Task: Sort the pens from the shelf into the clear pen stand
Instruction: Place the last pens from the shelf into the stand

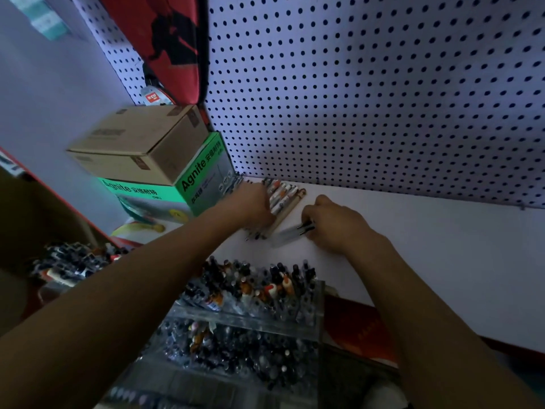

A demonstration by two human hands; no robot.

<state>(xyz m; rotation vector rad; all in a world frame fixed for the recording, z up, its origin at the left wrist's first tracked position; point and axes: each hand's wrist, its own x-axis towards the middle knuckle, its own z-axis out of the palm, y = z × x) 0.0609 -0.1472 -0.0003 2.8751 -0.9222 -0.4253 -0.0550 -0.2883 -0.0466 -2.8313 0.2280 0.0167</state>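
Reaching over a white shelf board [427, 246], the person has both bare forearms stretched toward a row of loose pens [283, 199] that lie side by side near the back edge, just under a white pegboard wall [368, 93] dotted with dark holes. The left hand [253, 206] lies on the left part of that row, covering several pens; its fingers are hidden on the far side, so I cannot tell whether they are curled or flat. The right hand [336, 222] sits just to the right of the row with its fingers curled round a pair of clear-barrelled pens with dark ends [295, 231], whose blurred barrels stick out to the left across the board. Closer to the camera, below the hands, stands the tiered clear plastic pen stand [312, 317], its compartments crowded with upright pens showing dark and orange caps. To the left, against the wall corner, a brown cardboard box [141, 143] rests on a green-and-white carton printed "Agnite" [203, 169]. Above them a red bag with a black figure [165, 39] hangs against the pegboard.
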